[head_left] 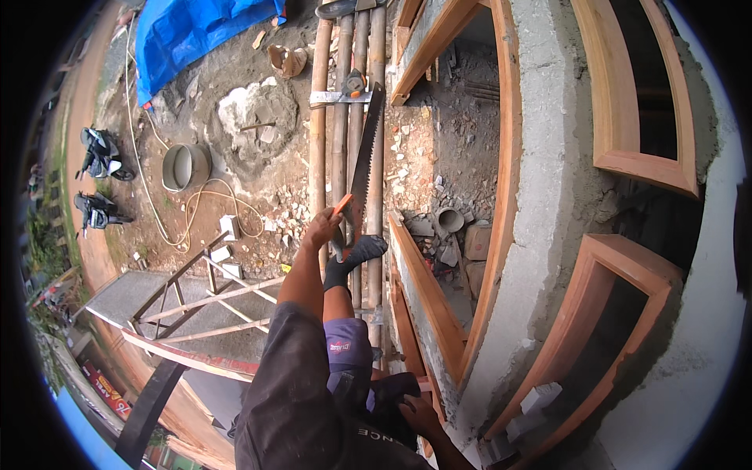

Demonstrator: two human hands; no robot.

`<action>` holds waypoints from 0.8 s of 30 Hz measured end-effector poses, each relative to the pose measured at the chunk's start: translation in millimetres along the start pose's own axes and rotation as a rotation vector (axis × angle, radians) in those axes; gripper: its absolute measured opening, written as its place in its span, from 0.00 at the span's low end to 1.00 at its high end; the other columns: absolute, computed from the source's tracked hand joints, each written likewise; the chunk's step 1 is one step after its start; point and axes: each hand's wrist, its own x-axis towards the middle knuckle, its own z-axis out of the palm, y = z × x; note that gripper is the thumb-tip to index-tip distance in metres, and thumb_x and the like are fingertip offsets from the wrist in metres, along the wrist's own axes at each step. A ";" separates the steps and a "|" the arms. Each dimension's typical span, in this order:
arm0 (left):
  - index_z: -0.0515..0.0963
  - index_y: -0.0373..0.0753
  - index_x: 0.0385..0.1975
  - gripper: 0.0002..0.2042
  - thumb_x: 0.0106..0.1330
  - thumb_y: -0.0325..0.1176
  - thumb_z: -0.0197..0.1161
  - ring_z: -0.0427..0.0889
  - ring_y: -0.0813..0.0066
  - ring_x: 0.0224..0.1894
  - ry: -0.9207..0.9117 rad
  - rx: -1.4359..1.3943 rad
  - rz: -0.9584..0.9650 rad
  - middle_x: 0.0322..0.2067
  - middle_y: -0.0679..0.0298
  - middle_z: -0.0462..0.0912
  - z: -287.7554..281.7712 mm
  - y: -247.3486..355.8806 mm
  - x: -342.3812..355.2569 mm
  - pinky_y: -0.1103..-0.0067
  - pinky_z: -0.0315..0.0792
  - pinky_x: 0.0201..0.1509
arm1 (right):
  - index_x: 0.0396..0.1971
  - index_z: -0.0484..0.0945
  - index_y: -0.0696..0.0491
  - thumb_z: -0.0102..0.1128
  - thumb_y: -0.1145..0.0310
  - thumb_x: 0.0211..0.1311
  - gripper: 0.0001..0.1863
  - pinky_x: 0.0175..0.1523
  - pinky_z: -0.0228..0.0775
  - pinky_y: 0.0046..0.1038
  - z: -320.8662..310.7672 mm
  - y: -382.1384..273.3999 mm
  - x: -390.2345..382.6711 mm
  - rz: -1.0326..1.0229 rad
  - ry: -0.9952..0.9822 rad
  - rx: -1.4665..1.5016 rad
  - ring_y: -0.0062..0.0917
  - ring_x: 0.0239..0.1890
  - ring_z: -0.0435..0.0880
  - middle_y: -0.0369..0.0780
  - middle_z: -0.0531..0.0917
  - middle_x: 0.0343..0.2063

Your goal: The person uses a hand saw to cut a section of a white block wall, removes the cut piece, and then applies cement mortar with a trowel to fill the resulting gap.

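My left hand (pixel 319 229) is closed around the orange and grey handle of a hand saw (pixel 363 168). The dark, toothed blade points away from me, above bamboo poles (pixel 318 149) laid side by side. Near the blade's tip, a black and orange tape measure (pixel 355 83) rests over a pale metal crosspiece (pixel 329 98). At the lower right, my right hand (pixel 421 413) lies against dark cloth by my leg, fingers partly visible and loosely spread; I see nothing in it. My foot in a dark sock (pixel 363 254) is on the poles, beside the saw handle.
Wooden window frames (pixel 501 188) and a rough cement wall (pixel 548 157) stand close on the right. Far below on the left are a round tub (pixel 186 167), a hose (pixel 205 188), a blue tarp (pixel 184 43), motorbikes (pixel 100 157) and a wooden truss (pixel 207 298) on a ledge.
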 end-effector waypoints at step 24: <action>0.62 0.24 0.58 0.35 0.62 0.51 0.56 0.68 0.47 0.59 0.174 -0.060 -0.219 0.55 0.38 0.68 30.9 -67.1 -183.2 0.67 0.63 0.62 | 0.51 0.73 0.59 0.52 0.54 0.63 0.26 0.57 0.66 0.34 22.2 2.9 -29.0 -0.138 0.102 0.075 0.40 0.51 0.77 0.50 0.78 0.47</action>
